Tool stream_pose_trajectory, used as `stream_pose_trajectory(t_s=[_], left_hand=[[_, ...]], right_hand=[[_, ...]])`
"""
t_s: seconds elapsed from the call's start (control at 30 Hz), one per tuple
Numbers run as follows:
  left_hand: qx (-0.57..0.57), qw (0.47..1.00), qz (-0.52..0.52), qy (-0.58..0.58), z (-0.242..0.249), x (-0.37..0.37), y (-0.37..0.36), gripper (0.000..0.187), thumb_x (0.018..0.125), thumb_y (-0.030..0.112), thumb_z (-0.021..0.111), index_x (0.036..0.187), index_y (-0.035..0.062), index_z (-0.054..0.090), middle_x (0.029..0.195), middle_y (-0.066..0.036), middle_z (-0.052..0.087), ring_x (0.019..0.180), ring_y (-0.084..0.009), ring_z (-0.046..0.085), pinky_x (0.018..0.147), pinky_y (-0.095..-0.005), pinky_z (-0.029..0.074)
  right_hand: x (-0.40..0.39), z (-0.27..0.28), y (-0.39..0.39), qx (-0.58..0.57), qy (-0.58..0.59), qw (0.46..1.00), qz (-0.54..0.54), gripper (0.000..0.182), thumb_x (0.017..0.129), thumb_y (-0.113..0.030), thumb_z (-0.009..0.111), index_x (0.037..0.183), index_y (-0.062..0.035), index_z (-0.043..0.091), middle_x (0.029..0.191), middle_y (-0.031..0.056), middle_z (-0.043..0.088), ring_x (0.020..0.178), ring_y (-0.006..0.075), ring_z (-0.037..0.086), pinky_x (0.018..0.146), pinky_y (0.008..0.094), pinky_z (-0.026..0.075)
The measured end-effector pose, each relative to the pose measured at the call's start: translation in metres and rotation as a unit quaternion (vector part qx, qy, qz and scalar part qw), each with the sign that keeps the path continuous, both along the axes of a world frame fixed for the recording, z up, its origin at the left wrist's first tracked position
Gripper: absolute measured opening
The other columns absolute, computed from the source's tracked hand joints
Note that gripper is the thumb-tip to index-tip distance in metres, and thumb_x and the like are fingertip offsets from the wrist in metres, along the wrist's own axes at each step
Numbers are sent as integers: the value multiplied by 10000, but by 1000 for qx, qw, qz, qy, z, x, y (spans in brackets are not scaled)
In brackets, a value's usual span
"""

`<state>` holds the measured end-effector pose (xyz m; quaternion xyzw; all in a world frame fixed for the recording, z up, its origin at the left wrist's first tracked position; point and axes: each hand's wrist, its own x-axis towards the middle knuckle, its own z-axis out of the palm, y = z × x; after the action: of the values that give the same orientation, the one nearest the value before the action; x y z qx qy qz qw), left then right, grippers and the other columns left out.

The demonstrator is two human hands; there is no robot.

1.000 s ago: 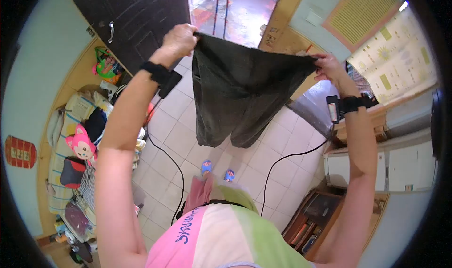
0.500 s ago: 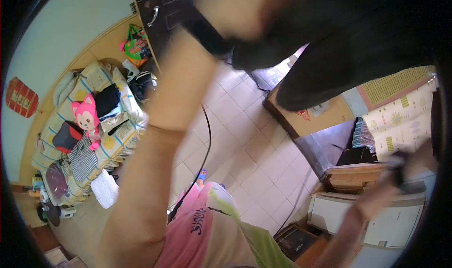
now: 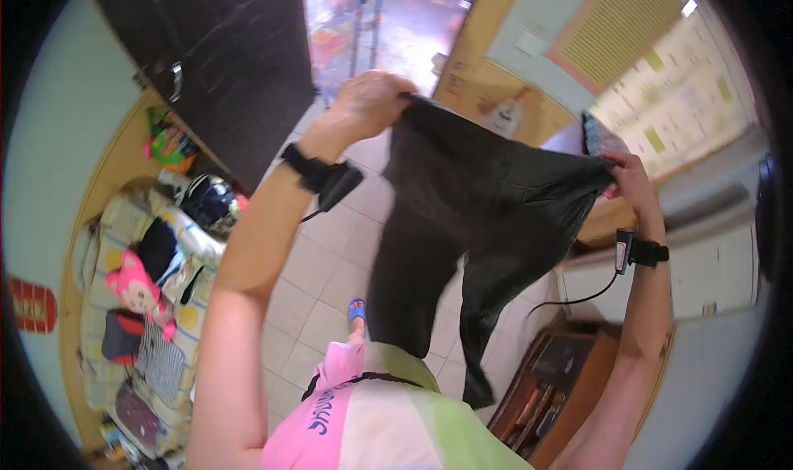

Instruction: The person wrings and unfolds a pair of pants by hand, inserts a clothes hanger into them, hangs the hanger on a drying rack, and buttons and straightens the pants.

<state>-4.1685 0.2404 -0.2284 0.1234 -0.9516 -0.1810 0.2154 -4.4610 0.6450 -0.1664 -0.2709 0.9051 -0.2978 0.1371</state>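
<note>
A pair of black trousers [image 3: 487, 189] hangs stretched out in front of me, its two legs dangling toward the floor. My left hand [image 3: 370, 102] grips one corner of the waistband, fingers closed on the cloth. At the opposite corner, my right hand [image 3: 629, 181] is closed around the waistband too. The waist edge slopes down to the right between the hands. A black strap with a small device [image 3: 322, 177] is on my left wrist, and a similar wrist strap [image 3: 640, 253] with a cable is on my right.
To the left stands a sofa [image 3: 99, 371] covered with clothes and a pink plush toy [image 3: 136, 284]. A dark door [image 3: 223, 65] is ahead left, beside a bright doorway. On the right are a white cabinet [image 3: 710, 280] and a low wooden cabinet [image 3: 553, 387]. Tiled floor [image 3: 301, 321] lies below.
The trousers were up high and bunched, with my right hand apart from them at the lower right. Now they hang lower, spread between both hands, and the view has turned.
</note>
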Motion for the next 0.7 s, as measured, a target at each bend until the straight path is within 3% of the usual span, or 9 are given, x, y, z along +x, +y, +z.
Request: stream_pose_trajectory(t_s=[0.03,0.07,0.1,0.13,0.2,0.3,0.4,0.53,0.7], left_hand=[[24,999,17,-40,17,8,22,201,899,232,623,1056,183,739,977,-148,719,980,-349,674,842,-452,533],[34,999,16,-9,0,-9,4,197,915,223,612,1050,148,735,984,-164,715,929,-344,691,819,-444,540],[160,986,-8,-39,-8,-30,-16,204,922,193,610,1065,102,724,981,-190,705,852,-331,707,786,-431,547],[143,988,-48,35,-18,-37,-6,212,937,123,588,1097,63,713,922,-170,721,750,-255,721,703,-379,577],[336,939,-57,45,-4,-50,17,256,976,75,552,1197,17,667,907,-80,710,708,-121,669,610,-279,586],[486,868,-74,70,5,-58,36,260,987,84,510,1183,22,670,948,-40,691,739,-112,666,624,-251,581],[543,835,-67,49,-10,-78,36,248,985,93,514,1160,32,677,945,-33,690,764,-108,663,657,-257,576],[535,839,-94,31,-18,-89,51,228,977,78,517,1124,26,684,930,-25,690,776,-102,660,671,-262,571],[456,883,-100,39,-18,-106,41,227,966,49,531,1098,10,712,923,-35,700,756,-105,667,652,-234,572]], right_hand=[[14,8,22,-18,0,1000,-7,306,935,-60,504,1189,-40,673,837,41,656,526,103,599,484,240,550],[14,14,9,-26,-5,1000,-10,306,933,-58,507,1188,-43,674,875,48,664,549,107,616,498,241,561],[2,7,-15,-34,-13,999,-9,306,930,-56,509,1187,-46,675,912,55,672,572,111,634,513,242,572],[10,11,7,-47,-38,998,-33,304,927,-47,509,1179,-52,680,945,54,687,631,108,656,548,238,584],[18,5,21,-119,-74,989,-41,317,924,-34,496,1181,-57,680,941,44,693,669,105,665,575,235,592],[38,9,54,-181,-99,973,-101,330,921,-6,479,1185,-47,673,957,54,699,722,124,693,585,254,606],[39,3,64,-240,-157,952,-108,324,918,1,481,1173,-40,676,971,61,703,723,133,695,584,260,608],[52,-6,77,-225,-132,950,-170,318,910,11,486,1161,-28,678,965,74,699,689,129,684,545,247,605],[42,-20,87,-200,-128,959,-157,327,894,5,486,1164,-14,670,913,87,682,633,133,668,527,249,598]])
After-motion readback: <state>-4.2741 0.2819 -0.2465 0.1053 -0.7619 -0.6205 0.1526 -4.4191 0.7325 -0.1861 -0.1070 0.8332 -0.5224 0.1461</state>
